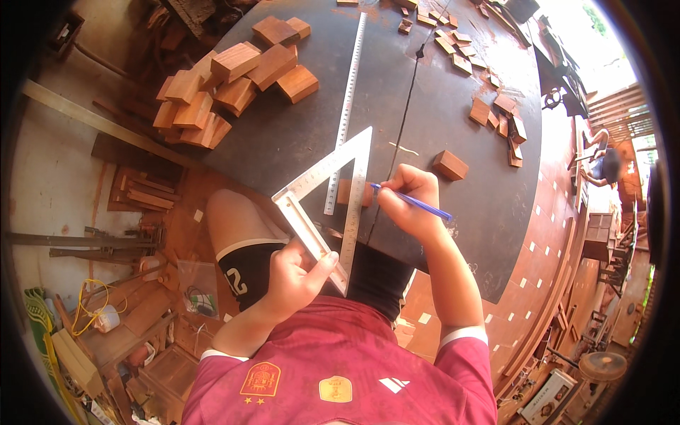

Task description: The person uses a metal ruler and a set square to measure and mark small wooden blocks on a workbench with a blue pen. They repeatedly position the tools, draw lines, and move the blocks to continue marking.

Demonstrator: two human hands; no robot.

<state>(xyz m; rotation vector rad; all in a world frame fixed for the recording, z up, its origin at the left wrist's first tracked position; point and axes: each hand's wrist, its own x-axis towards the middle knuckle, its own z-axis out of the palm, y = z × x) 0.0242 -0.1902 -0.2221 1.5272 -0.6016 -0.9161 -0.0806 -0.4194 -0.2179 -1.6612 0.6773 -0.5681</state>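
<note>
My left hand (294, 276) grips a metal triangle square (304, 229) by its thick edge, thumb on top. The square reaches over the near edge of the dark table and lies across a small reddish wooden block (345, 191). In my right hand (409, 198) is a blue pen (426, 206), its tip at the block's right side, close to the square's long graduated edge. A long steel ruler (350, 92) stretches away from me, its near end passing by the square and block. Another wooden block (450, 165) sits just right of my right hand.
Piled wooden blocks (237, 64) occupy the table's far left. Several smaller blocks (499, 117) are scattered at the right and far right. A dark seam (407, 106) crosses the dark tabletop (297, 134). Farther off at right, a person (605, 163) is visible beyond the tiled floor.
</note>
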